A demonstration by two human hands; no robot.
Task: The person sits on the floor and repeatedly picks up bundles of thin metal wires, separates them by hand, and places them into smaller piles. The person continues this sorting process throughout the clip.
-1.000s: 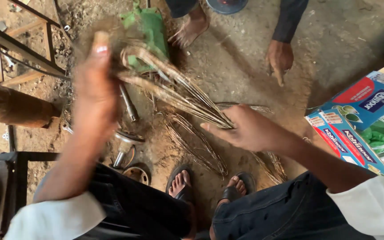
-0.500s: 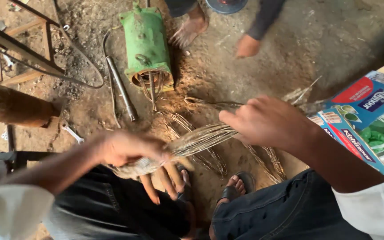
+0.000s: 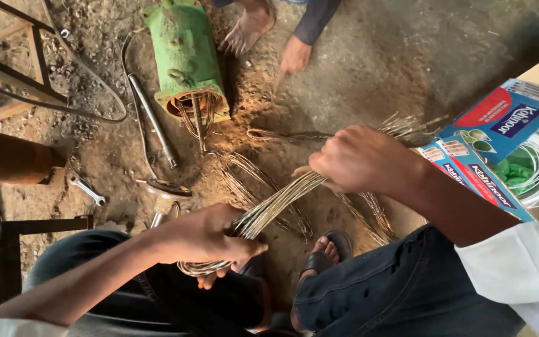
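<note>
Both hands [image 3: 204,240] [image 3: 360,159] hiding wire bundle [image 3: 279,200] ends

Dirt floor [image 3: 369,68]: green motor [image 3: 185,53], spanner [image 3: 86,189]

A bundle of thin, pale metallic wire strands [image 3: 276,203] ran slantwise above the dirt floor [image 3: 369,81], stretched fairly straight, its lower end looped, its upper end fanned into loose tips toward the floor's right side.
</note>
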